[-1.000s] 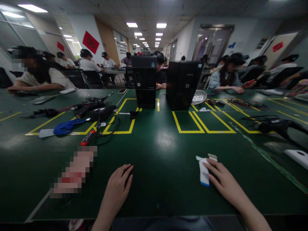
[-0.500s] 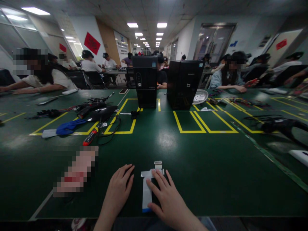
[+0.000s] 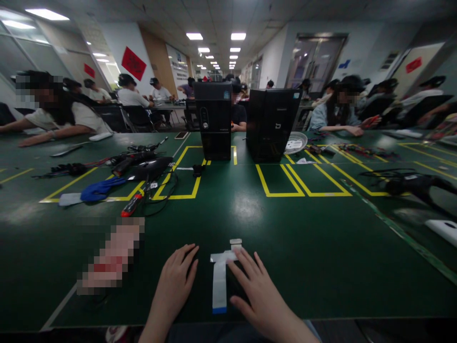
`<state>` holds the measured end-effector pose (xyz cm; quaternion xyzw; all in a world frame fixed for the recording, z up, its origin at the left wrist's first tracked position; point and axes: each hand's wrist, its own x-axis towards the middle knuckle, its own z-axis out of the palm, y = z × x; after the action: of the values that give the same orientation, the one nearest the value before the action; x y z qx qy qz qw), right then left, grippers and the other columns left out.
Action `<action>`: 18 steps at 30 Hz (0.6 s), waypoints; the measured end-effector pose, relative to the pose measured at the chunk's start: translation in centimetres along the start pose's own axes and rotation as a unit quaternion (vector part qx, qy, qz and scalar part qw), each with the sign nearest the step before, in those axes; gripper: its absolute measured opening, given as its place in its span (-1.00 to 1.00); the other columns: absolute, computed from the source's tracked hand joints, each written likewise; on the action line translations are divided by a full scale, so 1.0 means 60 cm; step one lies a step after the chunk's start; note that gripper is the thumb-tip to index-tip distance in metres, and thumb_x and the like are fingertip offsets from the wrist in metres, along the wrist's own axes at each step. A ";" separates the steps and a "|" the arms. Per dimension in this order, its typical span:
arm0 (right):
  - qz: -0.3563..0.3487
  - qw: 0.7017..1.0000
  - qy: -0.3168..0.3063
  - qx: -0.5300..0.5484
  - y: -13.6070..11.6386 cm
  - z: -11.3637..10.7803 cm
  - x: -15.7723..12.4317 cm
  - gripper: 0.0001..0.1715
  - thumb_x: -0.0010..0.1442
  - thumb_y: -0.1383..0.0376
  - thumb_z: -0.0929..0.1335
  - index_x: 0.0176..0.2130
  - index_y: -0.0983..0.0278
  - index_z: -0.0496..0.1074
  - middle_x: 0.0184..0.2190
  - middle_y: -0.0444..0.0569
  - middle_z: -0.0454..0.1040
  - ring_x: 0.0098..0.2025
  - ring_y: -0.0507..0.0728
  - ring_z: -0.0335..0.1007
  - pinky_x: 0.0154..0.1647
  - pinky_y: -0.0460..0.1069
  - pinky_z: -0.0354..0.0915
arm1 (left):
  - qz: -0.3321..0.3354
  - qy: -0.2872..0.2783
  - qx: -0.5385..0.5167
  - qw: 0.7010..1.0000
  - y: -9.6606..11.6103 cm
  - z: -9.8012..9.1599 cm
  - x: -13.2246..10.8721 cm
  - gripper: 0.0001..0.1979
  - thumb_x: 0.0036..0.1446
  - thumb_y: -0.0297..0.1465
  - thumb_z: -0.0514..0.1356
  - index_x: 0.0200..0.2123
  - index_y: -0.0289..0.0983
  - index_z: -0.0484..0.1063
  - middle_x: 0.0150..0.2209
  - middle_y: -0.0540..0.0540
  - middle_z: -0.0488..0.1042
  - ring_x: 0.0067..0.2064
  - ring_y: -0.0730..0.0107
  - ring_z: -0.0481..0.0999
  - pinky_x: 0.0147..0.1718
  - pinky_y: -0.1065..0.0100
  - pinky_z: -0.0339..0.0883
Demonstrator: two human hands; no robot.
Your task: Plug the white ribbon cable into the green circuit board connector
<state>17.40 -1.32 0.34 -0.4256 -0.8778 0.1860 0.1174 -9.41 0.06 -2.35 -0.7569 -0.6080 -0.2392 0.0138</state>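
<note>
A white flat ribbon cable (image 3: 219, 288) lies on the green table in front of me, folded into a T shape. Its near end is blue, and a small connector (image 3: 235, 242) sits at the far end. My right hand (image 3: 255, 281) is open over the cable's right side, fingers spread, with the fingertips at the folded upper part; whether they press on it I cannot tell. To the left of the cable, my left hand (image 3: 177, 276) rests open on the table, fingers stretched out and holding nothing.
Two black computer towers (image 3: 217, 121) (image 3: 273, 125) stand ahead. At left lie a red-and-black screwdriver (image 3: 132, 205), a blue glove (image 3: 102, 189), black cables and a blurred-out item (image 3: 110, 257). A black cabled device (image 3: 403, 183) lies at right. Several people sit around.
My right hand has shifted slightly right, uncovering more of the ribbon cable. My left hand stays in place, and the view has turned a little.
</note>
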 end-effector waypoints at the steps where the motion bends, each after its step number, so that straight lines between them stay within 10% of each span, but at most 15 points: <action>1: 0.019 0.999 0.025 -0.014 0.022 -0.009 -0.006 -0.22 0.32 -0.01 0.18 0.40 0.05 -0.14 0.42 -0.05 -0.25 0.43 0.25 -0.32 0.37 0.32 -0.18 | 0.000 -0.003 0.002 1.000 0.000 0.000 0.000 -0.62 0.30 -0.30 0.01 0.09 -0.23 0.43 0.08 -0.19 0.47 0.10 0.10 0.44 0.08 0.00 0.34; 5: 0.188 0.962 0.168 -0.101 0.181 -0.088 -0.051 -0.27 0.32 -0.01 0.11 0.34 0.27 0.09 0.38 0.15 -0.04 0.39 0.29 -0.13 0.31 0.27 0.01 | -0.002 -0.001 0.003 1.000 0.000 0.000 0.000 -0.62 0.30 -0.28 0.00 0.09 -0.22 0.43 0.08 -0.19 0.47 0.11 0.08 0.44 0.09 -0.02 0.33; 10: 0.495 0.811 0.229 -0.210 0.388 -0.214 -0.174 -0.09 0.29 -0.06 0.03 0.26 0.63 0.15 0.29 0.57 -0.04 0.34 0.55 -0.13 0.21 0.35 0.01 | 0.003 0.002 0.000 1.000 -0.002 0.001 0.001 -0.62 0.29 -0.27 0.01 0.08 -0.21 0.44 0.07 -0.19 0.47 0.09 0.07 0.45 0.08 -0.03 0.34; 14: 0.622 0.725 0.234 -0.179 0.448 -0.246 -0.260 0.01 0.26 -0.15 -0.04 0.28 0.57 0.15 0.27 0.57 -0.02 0.32 0.58 -0.13 0.13 0.37 0.01 | 0.001 0.003 0.000 1.000 -0.003 0.002 0.000 -0.62 0.29 -0.27 0.01 0.07 -0.24 0.45 0.06 -0.20 0.47 0.08 0.07 0.46 0.08 -0.03 0.35; 18: 0.653 0.705 0.235 -0.143 0.461 -0.230 -0.290 0.02 0.22 -0.18 -0.03 0.29 0.52 0.16 0.20 0.58 0.12 0.27 0.54 0.01 0.06 0.36 0.05 | -0.004 0.006 -0.004 1.000 -0.002 0.002 0.000 -0.63 0.29 -0.27 0.01 0.07 -0.20 0.44 0.07 -0.17 0.47 0.09 0.09 0.45 0.09 -0.02 0.34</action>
<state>52.48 3.76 0.16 -0.9341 -0.3401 -0.0174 0.1070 -9.49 0.14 -2.51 -0.7532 -0.6098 -0.2462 0.0131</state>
